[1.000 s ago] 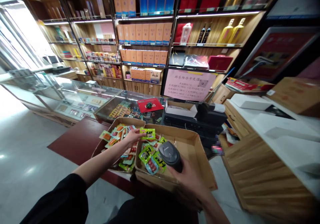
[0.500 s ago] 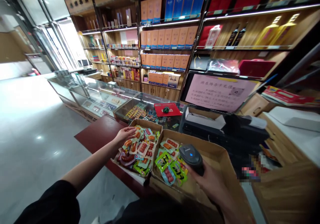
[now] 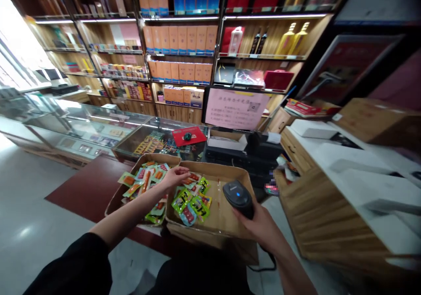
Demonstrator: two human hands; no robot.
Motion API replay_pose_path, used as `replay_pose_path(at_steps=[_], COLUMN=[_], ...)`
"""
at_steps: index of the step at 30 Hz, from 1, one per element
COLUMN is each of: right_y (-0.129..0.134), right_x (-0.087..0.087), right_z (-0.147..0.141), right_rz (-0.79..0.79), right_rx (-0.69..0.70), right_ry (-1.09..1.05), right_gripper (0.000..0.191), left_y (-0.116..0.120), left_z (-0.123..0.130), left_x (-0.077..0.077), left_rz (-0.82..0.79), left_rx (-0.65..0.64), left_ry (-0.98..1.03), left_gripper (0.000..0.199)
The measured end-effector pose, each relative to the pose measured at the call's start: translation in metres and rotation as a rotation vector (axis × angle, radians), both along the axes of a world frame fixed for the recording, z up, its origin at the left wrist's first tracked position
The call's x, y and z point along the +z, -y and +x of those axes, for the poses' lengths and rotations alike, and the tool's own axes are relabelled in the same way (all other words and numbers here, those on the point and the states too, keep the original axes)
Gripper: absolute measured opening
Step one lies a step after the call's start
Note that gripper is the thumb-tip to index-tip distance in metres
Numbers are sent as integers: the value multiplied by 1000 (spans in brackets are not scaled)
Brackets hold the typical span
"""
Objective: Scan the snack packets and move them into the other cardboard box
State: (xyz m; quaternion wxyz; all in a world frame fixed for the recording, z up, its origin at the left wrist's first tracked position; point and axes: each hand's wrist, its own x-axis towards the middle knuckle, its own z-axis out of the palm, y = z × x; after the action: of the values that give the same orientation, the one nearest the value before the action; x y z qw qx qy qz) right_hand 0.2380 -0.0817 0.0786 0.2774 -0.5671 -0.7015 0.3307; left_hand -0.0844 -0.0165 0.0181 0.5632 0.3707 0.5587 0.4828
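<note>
My right hand [image 3: 259, 222] is wrapped around a black handheld barcode scanner [image 3: 239, 197] with a lit blue light, held above the right cardboard box [image 3: 226, 222]. Small sealed snack packets [image 3: 190, 203], several of them green, lie in the left part of that box. My left hand [image 3: 177, 175] reaches over the wall between the boxes, its fingers bent together above the packets near the back. Whatever is under those fingers is hidden. The left cardboard box [image 3: 113, 200] is heaped with similar sausage-like snack packets [image 3: 148, 183], partly covered by my forearm.
A glass display counter [image 3: 98, 124] runs behind the boxes, with a red sheet [image 3: 197, 134] on it. A pink handwritten sign [image 3: 235, 108] stands behind a small white box [image 3: 226, 141]. To the right is a wooden cabinet [image 3: 325, 207]. Stocked shelves line the wall.
My left hand has moved from above the left box across to the right box, its fingers now bent. The scanner stays in my right hand. My view has swung to the right.
</note>
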Motion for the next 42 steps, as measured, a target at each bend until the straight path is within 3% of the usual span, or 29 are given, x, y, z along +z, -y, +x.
replay_pose_path(at_steps=[3, 5, 10, 15, 23, 26, 28, 33, 35, 42], right_y=[10, 16, 27, 33, 35, 33, 31, 25, 24, 24], right_x=[8, 13, 14, 18, 18, 13, 11, 6, 5, 8], right_z=[22, 36, 67, 91, 115, 119, 120, 115, 113, 112], right_rz=[-23, -28, -41, -40, -55, -42, -40, -19, -10, -45], right_rx=[-12, -20, 1, 51, 118, 141, 153, 209, 235, 278], right_ry=[-24, -36, -18, -36, -53, -74, -79, -87, -85, -76], right_gripper=[50, 49, 45, 41, 43, 40, 38, 39, 39, 44], left_y=[-12, -17, -25, -32, -35, -31, -29, -19, -14, -1], left_z=[34, 51, 82, 99, 108, 105, 102, 105, 109, 119], left_x=[-15, -25, -40, -40, -24, -15, -9, -4, -4, -3], left_rz=[15, 64, 157, 104, -69, -46, -44, -102, -112, -124], left_rx=[-153, -223, -273, -283, -213, -135, -82, -35, -3, 39], left_ry=[-170, -403, -985, -1100, -1167, -1095, -946, -274, -95, 152], left_gripper=[39, 36, 48, 46, 30, 24, 23, 35, 39, 41])
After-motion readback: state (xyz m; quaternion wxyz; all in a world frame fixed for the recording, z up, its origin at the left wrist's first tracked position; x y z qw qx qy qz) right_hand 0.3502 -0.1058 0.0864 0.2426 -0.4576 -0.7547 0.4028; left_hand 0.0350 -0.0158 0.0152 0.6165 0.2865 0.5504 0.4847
